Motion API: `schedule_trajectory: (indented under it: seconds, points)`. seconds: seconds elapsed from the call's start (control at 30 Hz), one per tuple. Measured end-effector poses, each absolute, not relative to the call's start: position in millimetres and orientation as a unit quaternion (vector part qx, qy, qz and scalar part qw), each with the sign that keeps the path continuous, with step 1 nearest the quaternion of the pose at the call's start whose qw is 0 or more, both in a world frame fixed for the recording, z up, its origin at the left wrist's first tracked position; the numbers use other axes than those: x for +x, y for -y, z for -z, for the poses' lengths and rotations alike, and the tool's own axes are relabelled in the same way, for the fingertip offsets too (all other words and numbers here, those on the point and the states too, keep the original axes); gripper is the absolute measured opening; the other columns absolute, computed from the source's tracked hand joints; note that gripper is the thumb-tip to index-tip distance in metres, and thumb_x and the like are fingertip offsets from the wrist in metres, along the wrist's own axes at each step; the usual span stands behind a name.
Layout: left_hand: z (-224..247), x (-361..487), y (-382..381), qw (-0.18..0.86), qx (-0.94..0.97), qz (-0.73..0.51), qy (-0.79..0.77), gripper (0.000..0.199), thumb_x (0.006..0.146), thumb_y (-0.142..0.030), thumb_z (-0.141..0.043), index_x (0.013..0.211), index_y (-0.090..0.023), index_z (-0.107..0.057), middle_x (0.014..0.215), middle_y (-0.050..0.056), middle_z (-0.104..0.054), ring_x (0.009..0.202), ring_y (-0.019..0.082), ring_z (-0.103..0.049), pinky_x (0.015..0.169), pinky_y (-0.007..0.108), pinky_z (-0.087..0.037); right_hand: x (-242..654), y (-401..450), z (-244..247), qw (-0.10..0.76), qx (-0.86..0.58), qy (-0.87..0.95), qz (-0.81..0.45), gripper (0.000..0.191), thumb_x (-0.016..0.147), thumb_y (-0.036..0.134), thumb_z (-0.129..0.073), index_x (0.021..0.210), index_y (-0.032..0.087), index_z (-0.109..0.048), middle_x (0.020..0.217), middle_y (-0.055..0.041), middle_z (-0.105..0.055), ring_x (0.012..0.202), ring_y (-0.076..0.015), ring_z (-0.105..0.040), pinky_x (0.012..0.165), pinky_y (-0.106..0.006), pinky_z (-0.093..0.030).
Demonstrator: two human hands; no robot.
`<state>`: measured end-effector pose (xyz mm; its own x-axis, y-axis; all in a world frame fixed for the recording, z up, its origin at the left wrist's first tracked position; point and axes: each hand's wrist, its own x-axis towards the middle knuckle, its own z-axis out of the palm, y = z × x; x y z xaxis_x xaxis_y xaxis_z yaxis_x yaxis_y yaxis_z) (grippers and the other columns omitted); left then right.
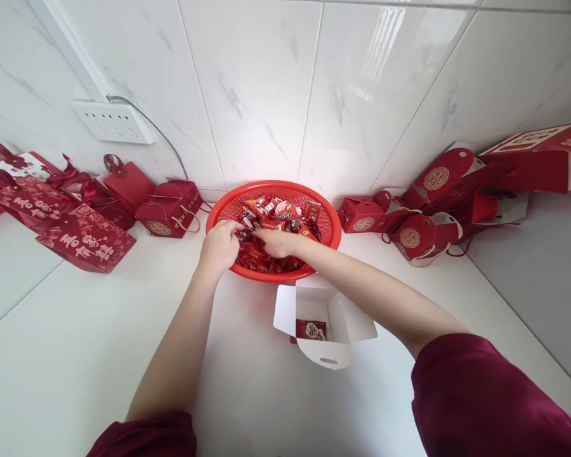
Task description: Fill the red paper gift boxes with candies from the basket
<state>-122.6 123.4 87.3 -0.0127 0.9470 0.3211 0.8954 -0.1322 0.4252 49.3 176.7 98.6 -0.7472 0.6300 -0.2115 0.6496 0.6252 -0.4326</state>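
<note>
A red plastic basket (333,219) by the wall holds many wrapped candies (285,209), mostly red. At the basket's left rim is my left hand (220,246), its fingers bent and closed near the candies; whether it grips anything is too small to tell. My right hand (276,243) reaches into the basket from the right, its fingertips down among the wrappers, so what they hold is hidden. In front of the basket stands an open box (323,353), white inside with its flaps spread. One red packet (311,330) lies in it.
Red gift boxes and bags (85,238) stand along the wall at the left. More red boxes (435,181) are grouped at the right, near the side wall. A socket strip (111,122) with a cable is on the tiled wall.
</note>
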Motion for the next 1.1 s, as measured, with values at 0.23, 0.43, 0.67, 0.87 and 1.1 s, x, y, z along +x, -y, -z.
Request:
schedule_trajectory:
  seconds: [0.23, 0.43, 0.67, 0.87, 1.1]
  points:
    - [-87.9, -121.1, -123.6, 0.047, 0.699, -0.254, -0.667, 0.038, 0.088, -0.016, -0.041, 0.108, -0.022, -0.072, 0.114, 0.005, -0.071, 0.106, 0.025, -0.064, 0.093, 0.038, -0.050, 85.5, -198.0, -100.7, -0.029, 0.450, -0.842, 0.296, 0.055, 0.085, 0.001, -0.041, 0.136, 0.016, -0.053, 0.110, -0.0082, -0.073, 0.081, -0.0170, -0.072, 0.077, -0.023, -0.052]
    - [-88.8, -120.3, -123.9, 0.044, 0.697, -0.236, -0.675, 0.034, 0.090, -0.022, -0.043, 0.104, -0.024, -0.073, 0.112, 0.003, -0.073, 0.104, 0.026, -0.065, 0.091, 0.038, -0.049, 83.3, -193.6, -95.0, -0.106, 0.439, -0.851, 0.269, 0.044, 0.090, 0.003, -0.034, 0.127, 0.010, -0.056, 0.116, -0.0108, -0.070, 0.090, -0.0130, -0.070, 0.085, -0.023, -0.050]
    - [-91.7, -118.0, -122.5, 0.045, 0.697, -0.221, -0.681, 0.029, 0.091, -0.028, -0.046, 0.102, -0.025, -0.073, 0.105, 0.002, -0.075, 0.096, 0.025, -0.068, 0.084, 0.034, -0.050, 63.8, -180.7, -87.5, -0.055, 0.346, -0.915, 0.201, 0.030, 0.092, 0.012, -0.047, 0.117, 0.014, -0.064, 0.120, -0.0093, -0.068, 0.110, -0.0179, -0.062, 0.097, -0.026, -0.045]
    - [-91.7, -117.6, -122.6, 0.039, 0.698, -0.216, -0.682, 0.029, 0.091, -0.030, -0.046, 0.101, -0.025, -0.073, 0.104, 0.003, -0.075, 0.095, 0.025, -0.068, 0.083, 0.034, -0.050, 50.6, -170.1, -72.5, 0.040, 0.311, -0.942, 0.123, 0.052, 0.078, 0.019, -0.071, 0.127, 0.010, -0.056, 0.135, -0.0205, -0.056, 0.129, -0.0344, -0.045, 0.098, -0.041, -0.043]
    - [-91.5, -118.8, -123.3, 0.037, 0.701, -0.215, -0.679, 0.028, 0.091, -0.032, -0.047, 0.101, -0.025, -0.073, 0.104, 0.004, -0.075, 0.097, 0.027, -0.068, 0.082, 0.035, -0.050, 62.7, -158.7, -95.7, 0.031, 0.318, -0.940, 0.122, 0.020, 0.091, 0.014, -0.051, 0.106, 0.015, -0.064, 0.105, -0.0141, -0.070, 0.091, -0.0243, -0.065, 0.072, -0.030, -0.045]
